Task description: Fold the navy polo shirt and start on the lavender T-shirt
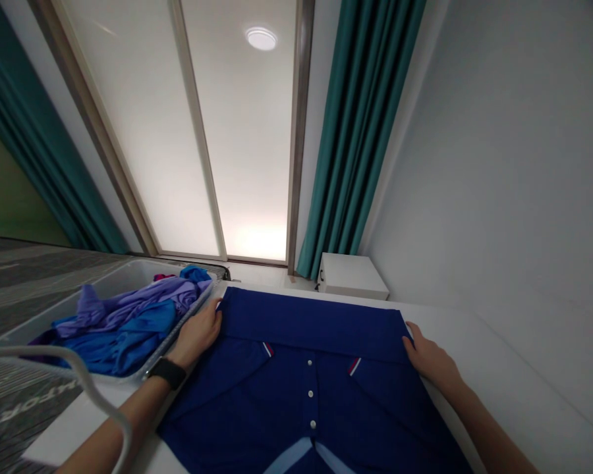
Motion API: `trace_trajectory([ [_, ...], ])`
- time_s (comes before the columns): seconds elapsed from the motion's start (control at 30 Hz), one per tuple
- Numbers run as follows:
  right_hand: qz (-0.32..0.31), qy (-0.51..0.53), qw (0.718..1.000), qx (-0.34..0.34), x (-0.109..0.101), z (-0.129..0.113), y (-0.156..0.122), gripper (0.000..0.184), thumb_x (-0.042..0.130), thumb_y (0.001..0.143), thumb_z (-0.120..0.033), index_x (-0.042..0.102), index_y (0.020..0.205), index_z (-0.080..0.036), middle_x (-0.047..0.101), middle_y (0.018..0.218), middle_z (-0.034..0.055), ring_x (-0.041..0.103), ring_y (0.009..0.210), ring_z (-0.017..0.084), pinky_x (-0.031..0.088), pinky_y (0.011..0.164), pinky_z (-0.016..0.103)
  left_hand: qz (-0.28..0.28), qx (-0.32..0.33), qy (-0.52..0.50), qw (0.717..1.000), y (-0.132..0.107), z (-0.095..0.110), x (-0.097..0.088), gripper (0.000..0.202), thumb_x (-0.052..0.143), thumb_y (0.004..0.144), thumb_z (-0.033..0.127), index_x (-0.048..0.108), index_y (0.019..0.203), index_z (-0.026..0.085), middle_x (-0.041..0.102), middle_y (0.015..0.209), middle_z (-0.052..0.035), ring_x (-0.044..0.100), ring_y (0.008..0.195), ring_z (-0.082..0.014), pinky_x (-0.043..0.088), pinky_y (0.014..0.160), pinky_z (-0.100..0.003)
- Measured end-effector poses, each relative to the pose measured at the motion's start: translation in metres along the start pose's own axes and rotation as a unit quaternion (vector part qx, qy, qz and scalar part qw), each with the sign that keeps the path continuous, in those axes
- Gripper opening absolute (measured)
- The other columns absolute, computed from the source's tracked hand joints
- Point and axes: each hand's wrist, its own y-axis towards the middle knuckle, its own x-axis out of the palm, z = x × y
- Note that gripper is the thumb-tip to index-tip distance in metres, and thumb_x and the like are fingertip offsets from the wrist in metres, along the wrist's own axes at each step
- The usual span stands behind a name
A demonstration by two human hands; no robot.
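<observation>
A navy polo shirt (286,388) lies spread on a white table, its light blue collar toward me and its buttons facing up. The far end is turned over into a wide, straight band. Red and white trimmed sleeve edges show just below that band. At the band's left end, my left hand (202,331) is closed on the cloth, fingertips partly hidden. My right hand (432,361) pinches the edge at the right end, thumb on top. A dark watch is on my left wrist.
Left of the shirt, a pale plastic basket (145,270) holds crumpled blue and purple clothes (123,329). A white cable (86,378) arcs across the lower left. Beyond the table stand a small white cabinet (353,273), teal curtains (363,131) and frosted sliding doors (247,145). A wall rises at right.
</observation>
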Motion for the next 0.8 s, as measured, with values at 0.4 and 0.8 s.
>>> trace_trajectory([
  [0.4,0.048,0.091,0.994,-0.043,0.008,0.019,0.003,0.047,0.028,0.095,-0.034,0.047,0.136,-0.019,0.072,0.095,0.0084,0.069,0.088,0.026,0.048,0.08,0.035,0.028,-0.017,-0.173,0.984,-0.005,-0.02,0.008,0.042,0.028,0.093,0.035,0.05,0.124,0.018,0.071,0.099,-0.01,0.069,0.095,-0.0266,0.05,0.083,-0.033],
  [0.8,0.017,0.072,0.996,-0.041,0.008,0.022,0.003,0.048,0.027,0.095,-0.031,0.048,0.136,-0.016,0.071,0.106,0.0125,0.068,0.097,0.027,0.048,0.082,0.034,0.02,-0.007,-0.097,0.995,-0.008,-0.018,0.006,0.045,0.022,0.095,0.033,0.049,0.126,0.015,0.071,0.102,-0.0131,0.07,0.095,-0.0297,0.05,0.083,-0.036],
])
